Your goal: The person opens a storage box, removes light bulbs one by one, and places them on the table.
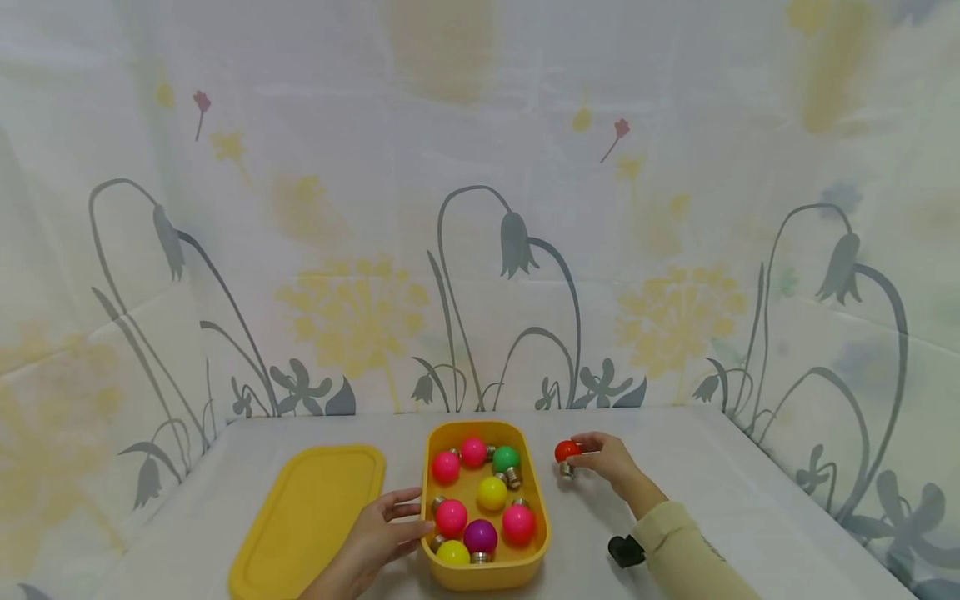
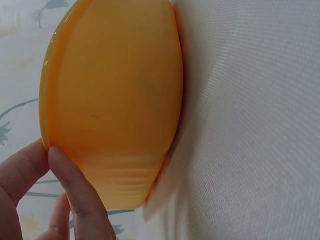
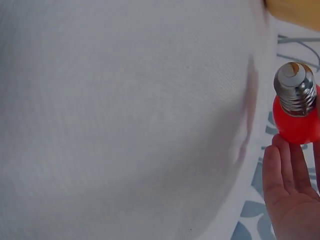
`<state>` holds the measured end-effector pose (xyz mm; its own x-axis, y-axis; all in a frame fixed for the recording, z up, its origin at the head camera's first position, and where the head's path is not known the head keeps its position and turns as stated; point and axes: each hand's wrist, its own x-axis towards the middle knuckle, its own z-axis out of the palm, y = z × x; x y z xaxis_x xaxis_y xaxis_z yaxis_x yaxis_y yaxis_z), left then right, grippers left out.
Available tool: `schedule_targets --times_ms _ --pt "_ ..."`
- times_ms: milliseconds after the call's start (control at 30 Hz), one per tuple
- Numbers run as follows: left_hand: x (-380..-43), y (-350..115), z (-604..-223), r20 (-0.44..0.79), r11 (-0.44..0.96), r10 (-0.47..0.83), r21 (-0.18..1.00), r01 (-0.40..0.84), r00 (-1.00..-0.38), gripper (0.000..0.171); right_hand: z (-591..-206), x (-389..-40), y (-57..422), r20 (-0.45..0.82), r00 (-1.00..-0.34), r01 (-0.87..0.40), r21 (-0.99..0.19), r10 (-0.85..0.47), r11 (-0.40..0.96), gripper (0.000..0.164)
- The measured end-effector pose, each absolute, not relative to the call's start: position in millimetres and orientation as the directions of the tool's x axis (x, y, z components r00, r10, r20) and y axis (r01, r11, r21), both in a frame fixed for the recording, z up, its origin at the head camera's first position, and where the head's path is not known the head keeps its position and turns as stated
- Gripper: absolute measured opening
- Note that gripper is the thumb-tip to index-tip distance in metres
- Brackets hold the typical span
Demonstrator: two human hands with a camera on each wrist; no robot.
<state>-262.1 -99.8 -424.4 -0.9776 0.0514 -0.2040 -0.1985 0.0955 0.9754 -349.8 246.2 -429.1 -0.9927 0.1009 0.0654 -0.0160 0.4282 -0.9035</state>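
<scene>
My right hand [image 1: 611,462] holds a red light bulb [image 1: 567,452] between fingers and thumb, to the right of a yellow box [image 1: 545,533]. The bulb's silver screw base [image 3: 296,92] faces the camera in the right wrist view, with fingers around the red globe. At the box's left side, my left hand [image 1: 382,529] pinches the rim; the left wrist view shows the fingertips [image 2: 57,157] right at its edge. Inside the box lie several bulbs, among them a green bulb [image 1: 506,458], a purple bulb [image 1: 480,536], a yellow bulb [image 1: 492,493] and a pink bulb [image 1: 519,524].
A yellow lid [image 1: 311,517] lies flat on the white tabletop [image 1: 592,550], left of the box. Beside the right sleeve is a small black object [image 1: 625,551]. A flower-printed sheet [image 1: 480,125] hangs behind the table and along both sides.
</scene>
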Motion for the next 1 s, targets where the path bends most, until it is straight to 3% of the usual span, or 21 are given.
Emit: schedule_targets --times_ms 533,1000 --pt "-260 -100 -425 -0.173 0.09 0.064 0.982 -0.167 -0.983 0.062 -432 -351 241 0.005 -0.995 0.038 -0.893 0.096 0.448 0.038" --pt "-260 -99 -424 -0.184 0.083 0.066 0.98 -0.178 -0.981 0.063 -413 -348 255 0.052 -0.997 -0.015 -0.861 0.058 0.508 0.043"
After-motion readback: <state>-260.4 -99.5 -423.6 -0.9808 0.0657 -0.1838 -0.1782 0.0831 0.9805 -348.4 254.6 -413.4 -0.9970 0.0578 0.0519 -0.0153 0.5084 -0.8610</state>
